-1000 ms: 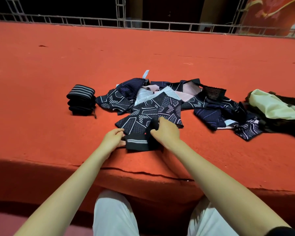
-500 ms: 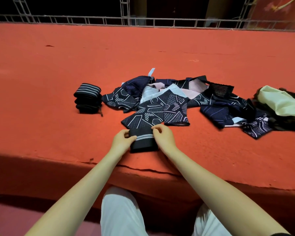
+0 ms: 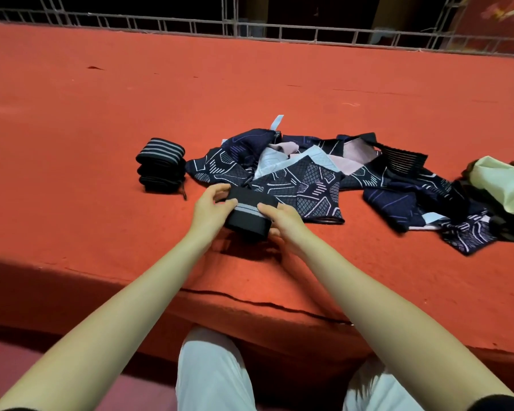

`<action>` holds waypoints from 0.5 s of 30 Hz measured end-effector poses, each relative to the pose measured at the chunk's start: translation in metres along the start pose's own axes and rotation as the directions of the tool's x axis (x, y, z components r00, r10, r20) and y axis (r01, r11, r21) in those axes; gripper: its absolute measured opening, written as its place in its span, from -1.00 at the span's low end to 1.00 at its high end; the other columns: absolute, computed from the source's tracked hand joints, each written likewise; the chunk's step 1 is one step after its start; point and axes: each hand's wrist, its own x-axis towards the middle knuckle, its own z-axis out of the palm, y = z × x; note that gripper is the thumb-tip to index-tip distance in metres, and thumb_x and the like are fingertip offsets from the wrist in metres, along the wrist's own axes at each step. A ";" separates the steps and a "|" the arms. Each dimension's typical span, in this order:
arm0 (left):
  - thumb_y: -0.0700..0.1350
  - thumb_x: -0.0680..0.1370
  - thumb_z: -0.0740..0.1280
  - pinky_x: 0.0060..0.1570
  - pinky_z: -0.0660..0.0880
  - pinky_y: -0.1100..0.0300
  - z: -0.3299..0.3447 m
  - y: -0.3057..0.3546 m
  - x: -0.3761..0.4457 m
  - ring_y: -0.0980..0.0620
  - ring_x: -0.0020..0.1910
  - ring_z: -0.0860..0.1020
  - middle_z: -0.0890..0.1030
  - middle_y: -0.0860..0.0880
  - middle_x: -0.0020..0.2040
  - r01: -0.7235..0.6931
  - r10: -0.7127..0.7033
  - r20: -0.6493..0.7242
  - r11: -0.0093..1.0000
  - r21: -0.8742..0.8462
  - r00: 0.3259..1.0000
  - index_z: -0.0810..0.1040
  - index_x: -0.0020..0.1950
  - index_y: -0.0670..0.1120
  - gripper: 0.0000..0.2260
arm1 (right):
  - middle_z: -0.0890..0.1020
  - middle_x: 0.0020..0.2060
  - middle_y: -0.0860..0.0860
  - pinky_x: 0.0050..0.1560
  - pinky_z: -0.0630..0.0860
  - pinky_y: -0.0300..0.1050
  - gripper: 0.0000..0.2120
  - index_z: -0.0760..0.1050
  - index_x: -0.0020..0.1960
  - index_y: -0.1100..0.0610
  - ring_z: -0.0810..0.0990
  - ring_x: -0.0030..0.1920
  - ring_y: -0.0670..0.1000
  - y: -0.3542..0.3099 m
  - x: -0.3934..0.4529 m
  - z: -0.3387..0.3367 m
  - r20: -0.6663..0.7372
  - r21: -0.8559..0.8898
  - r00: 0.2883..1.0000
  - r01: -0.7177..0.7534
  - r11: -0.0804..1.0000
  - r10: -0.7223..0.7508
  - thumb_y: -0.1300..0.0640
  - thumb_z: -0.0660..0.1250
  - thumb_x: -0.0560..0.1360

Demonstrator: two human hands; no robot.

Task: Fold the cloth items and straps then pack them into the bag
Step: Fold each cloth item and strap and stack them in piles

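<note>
folded strap [image 3: 248, 215]: lifted off red surface [image 3: 101, 143] since earlier | left hand [image 3: 211, 207], right hand [image 3: 285, 222]: both gripping it

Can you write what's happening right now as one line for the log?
step: folding strap | left hand: grips folded black strap | right hand: grips it too | stack of folded straps: left | patterned cloths: unfolded

The folded strap [image 3: 249, 214] is black with one grey stripe. The stacked straps [image 3: 161, 167] are black with several grey stripes. The cloth pile [image 3: 309, 179] is dark navy with pale line patterns, pink and light blue inside. The surface [image 3: 250, 78] is red-orange. The bag [image 3: 505, 185] is pale cream and black.
</note>
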 end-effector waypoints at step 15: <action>-0.18 0.55 0.31 -0.08 0.36 0.21 -0.100 -0.065 0.068 0.00 -0.01 0.52 0.60 -0.09 0.02 0.225 -0.196 -0.156 0.954 0.200 0.968 0.57 0.14 -0.20 -0.80 | 0.41 -0.66 -0.11 -0.53 0.35 -0.30 -0.75 0.42 -0.31 0.11 0.35 -0.67 -0.18 -0.002 0.082 0.130 0.154 -0.142 0.980 -0.106 0.984 0.128 0.09 0.35 0.52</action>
